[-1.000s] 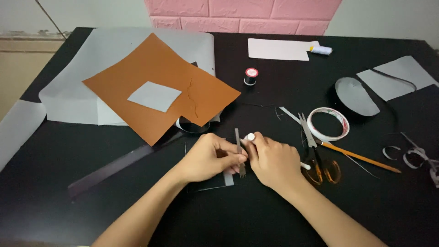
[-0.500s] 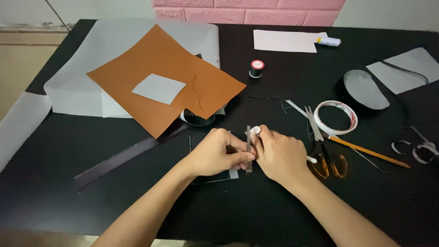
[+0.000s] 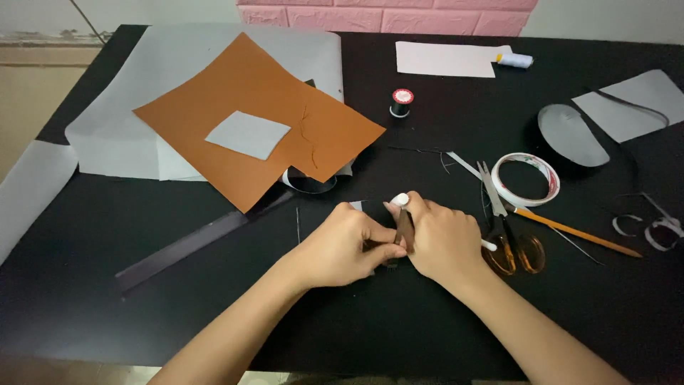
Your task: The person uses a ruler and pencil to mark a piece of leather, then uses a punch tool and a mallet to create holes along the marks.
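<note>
black worktop (image 3: 142, 335) carries all items. a large pale grey sheet (image 3: 114, 121) lies at the far left, and an orange-brown sheet (image 3: 271, 93) rests on top of it with a small grey square patch (image 3: 248, 135) on its middle. a long dark ruler (image 3: 192, 246) lies slanted, left of the hands. at the far edge, a white paper (image 3: 445, 59) and a small white spool (image 3: 514, 60); a grey oval piece (image 3: 570, 135) sits at the right. a white tape roll (image 3: 528, 179) lies beside orange-handled scissors (image 3: 507, 235) and an orange pencil (image 3: 577, 232), all just right of the hands. a black thread spool with red top (image 3: 401, 102) stands apart, further back. left hand (image 3: 338, 246) and right hand (image 3: 443, 239) meet at the middle of the worktop, near the front. fingers of both hands are pressed together, pinching a narrow dark brown strip (image 3: 405, 229) held upright between them. a white-tipped tool (image 3: 400, 199) shows above the right hand fingers; how it is gripped cannot be told.
</note>
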